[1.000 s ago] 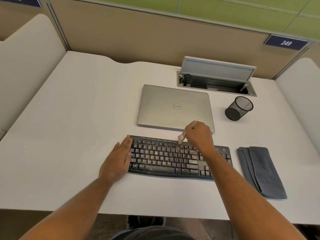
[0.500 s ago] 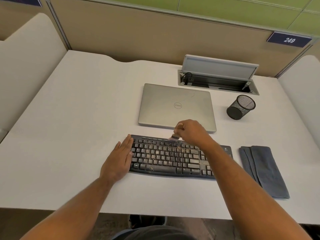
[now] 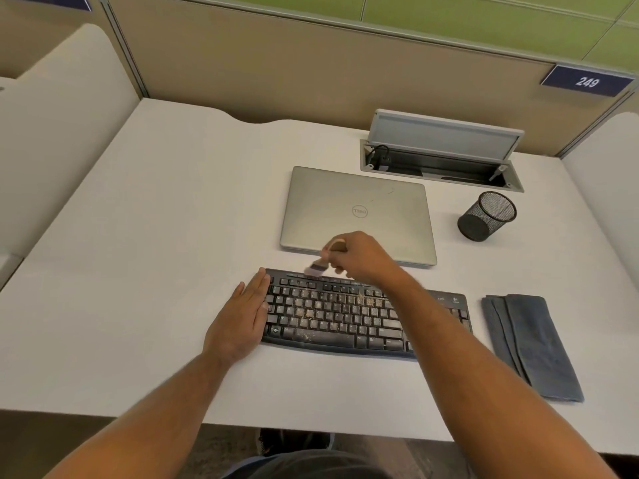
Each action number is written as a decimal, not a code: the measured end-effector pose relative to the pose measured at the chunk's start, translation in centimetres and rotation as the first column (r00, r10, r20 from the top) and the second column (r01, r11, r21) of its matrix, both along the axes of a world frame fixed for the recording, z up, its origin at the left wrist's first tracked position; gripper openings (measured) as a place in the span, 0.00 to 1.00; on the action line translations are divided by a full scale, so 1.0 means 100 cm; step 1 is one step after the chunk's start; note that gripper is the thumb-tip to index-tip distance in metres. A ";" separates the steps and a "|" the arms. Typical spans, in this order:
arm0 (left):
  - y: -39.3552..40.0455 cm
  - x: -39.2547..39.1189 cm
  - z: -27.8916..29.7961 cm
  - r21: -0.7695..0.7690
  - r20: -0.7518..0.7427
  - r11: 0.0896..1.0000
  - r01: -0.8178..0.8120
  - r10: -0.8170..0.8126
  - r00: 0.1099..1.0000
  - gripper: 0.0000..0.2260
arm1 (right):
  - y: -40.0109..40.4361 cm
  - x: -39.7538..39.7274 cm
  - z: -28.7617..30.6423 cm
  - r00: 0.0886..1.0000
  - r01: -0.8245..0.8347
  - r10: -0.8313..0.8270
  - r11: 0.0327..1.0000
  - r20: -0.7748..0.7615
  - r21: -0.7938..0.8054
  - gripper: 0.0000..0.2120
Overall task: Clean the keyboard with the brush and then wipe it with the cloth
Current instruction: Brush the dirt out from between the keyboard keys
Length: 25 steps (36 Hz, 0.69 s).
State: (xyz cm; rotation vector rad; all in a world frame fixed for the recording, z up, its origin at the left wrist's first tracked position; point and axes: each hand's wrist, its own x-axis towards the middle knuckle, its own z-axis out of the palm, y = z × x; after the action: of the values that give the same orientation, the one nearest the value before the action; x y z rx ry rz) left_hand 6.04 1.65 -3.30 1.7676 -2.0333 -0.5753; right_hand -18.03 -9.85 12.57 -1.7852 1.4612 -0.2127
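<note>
White desk [image 3: 145,236] — left hand [image 3: 238,316] flat against keyboard [image 3: 332,316] edge, right hand [image 3: 363,259] gripping brush [image 3: 316,267].

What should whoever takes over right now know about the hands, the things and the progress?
Left hand: flat against the left end of the keyboard, steadying it.
Right hand: grips the brush, bristles at the keyboard's top row.
Cloth: folded, on the desk right of the keyboard, untouched.
Done: brushing is under way.
Left: crumbs and dust cover the middle and lower keys; finish brushing, then wipe with the cloth.
</note>
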 end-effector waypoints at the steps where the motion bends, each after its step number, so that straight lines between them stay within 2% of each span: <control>1: 0.000 0.000 0.000 0.000 -0.002 1.000 -0.001 0.001 1.000 0.28 | 0.000 0.006 -0.001 1.000 0.002 -0.003 1.000 0.023 0.007 0.08; 5: -0.001 0.000 -0.001 0.006 0.018 1.000 -0.003 0.003 1.000 0.27 | -0.004 0.024 -0.004 1.000 -0.010 0.009 1.000 0.023 0.014 0.08; 10: -0.001 0.000 0.000 0.015 0.008 1.000 -0.008 0.008 1.000 0.28 | -0.010 0.026 -0.003 0.993 -0.050 0.049 0.999 -0.106 -0.009 0.08; 18: 0.000 -0.001 0.005 0.004 -0.015 1.000 0.003 -0.003 1.000 0.29 | -0.026 -0.014 0.007 0.943 -0.099 0.112 0.993 -0.314 0.058 0.08; 21: 0.000 -0.001 0.006 0.008 -0.014 1.000 0.001 -0.001 1.000 0.29 | -0.030 -0.033 0.009 0.901 -0.099 0.116 0.993 -0.417 0.063 0.06; 25: 0.000 -0.001 0.005 -0.002 -0.010 1.000 -0.001 0.001 1.000 0.28 | -0.031 -0.056 0.011 0.766 -0.139 0.114 0.990 -0.632 0.011 0.06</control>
State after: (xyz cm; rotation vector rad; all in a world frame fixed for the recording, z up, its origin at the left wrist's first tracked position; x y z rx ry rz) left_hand 5.95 1.66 -2.83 1.7609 -2.0252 -0.5807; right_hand -23.66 -12.91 13.70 -2.0896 1.7794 0.4931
